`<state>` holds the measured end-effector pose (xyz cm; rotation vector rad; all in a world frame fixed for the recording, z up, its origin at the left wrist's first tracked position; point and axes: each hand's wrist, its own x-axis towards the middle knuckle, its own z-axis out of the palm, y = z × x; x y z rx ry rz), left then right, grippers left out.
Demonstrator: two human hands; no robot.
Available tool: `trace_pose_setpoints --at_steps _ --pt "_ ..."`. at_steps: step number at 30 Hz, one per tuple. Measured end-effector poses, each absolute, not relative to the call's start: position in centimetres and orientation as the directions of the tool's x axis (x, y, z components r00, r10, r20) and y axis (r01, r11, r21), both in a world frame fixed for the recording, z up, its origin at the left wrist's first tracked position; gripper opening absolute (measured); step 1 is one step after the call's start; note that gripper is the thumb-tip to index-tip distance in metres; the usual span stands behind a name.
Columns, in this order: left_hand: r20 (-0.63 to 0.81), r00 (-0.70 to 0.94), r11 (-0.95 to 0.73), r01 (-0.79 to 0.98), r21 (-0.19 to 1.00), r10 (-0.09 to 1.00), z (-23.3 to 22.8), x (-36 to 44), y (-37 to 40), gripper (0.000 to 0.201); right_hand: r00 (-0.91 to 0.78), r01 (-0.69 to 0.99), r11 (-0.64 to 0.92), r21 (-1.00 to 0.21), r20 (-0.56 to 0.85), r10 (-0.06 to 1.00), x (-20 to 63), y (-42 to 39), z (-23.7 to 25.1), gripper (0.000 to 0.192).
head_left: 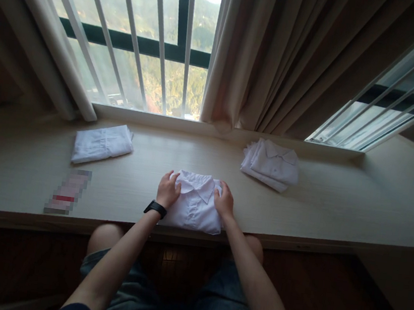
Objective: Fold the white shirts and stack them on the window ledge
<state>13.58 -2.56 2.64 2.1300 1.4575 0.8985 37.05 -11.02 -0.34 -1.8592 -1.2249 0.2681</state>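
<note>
A folded white collared shirt (195, 205) lies at the front edge of the long pale windowsill ledge (328, 217), collar pointing away from me. My left hand (167, 190) grips its left side, with a black watch on that wrist. My right hand (223, 201) holds its right side. Both hands have fingers curled onto the fabric.
Another folded white garment (101, 143) lies at the back left. A small stack of folded white shirts (271, 164) sits at the back right. A blurred flat item (68, 191) lies front left. Curtains (281, 58) and a barred window (138, 39) stand behind.
</note>
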Motion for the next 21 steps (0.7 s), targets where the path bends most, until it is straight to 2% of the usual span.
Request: trace_pose_setpoints --at_steps 2,3,5,7,12,16,21 --pt "0.358 0.411 -0.539 0.722 0.434 0.838 2.6 14.0 -2.8 0.046 0.306 0.829 -0.092 -0.552 0.310 0.900 35.8 -10.3 0.1 0.054" --pt "0.346 0.479 -0.585 0.727 0.359 0.807 2.4 14.3 -3.0 0.048 0.243 0.879 -0.084 -0.469 0.292 0.925 35.1 -10.0 0.2 0.056" --pt "0.271 0.553 -0.613 0.745 0.262 0.788 1.6 14.6 -3.4 0.054 0.172 0.936 -0.087 -0.342 0.228 0.958 33.9 -9.5 0.0 0.060" --pt "0.200 0.563 -0.596 0.776 0.206 0.802 0.5 14.7 -3.8 0.060 0.150 0.959 -0.101 -0.265 0.169 0.974 33.2 -9.3 -0.6 0.063" --pt "0.163 0.521 -0.542 0.827 0.146 0.838 -1.4 14.5 -4.2 0.068 0.184 0.969 -0.158 -0.188 0.129 0.975 33.0 -9.4 -2.1 0.066" --pt "0.141 0.493 -0.511 0.846 0.151 0.858 -1.4 14.4 -4.0 0.076 0.211 0.968 -0.188 -0.165 0.135 0.968 33.0 -9.4 -2.3 0.068" --pt "0.107 0.489 -0.501 0.848 0.173 0.866 -1.1 14.2 -4.1 0.077 0.206 0.968 -0.186 -0.171 0.110 0.972 33.0 -9.3 -2.3 0.067"
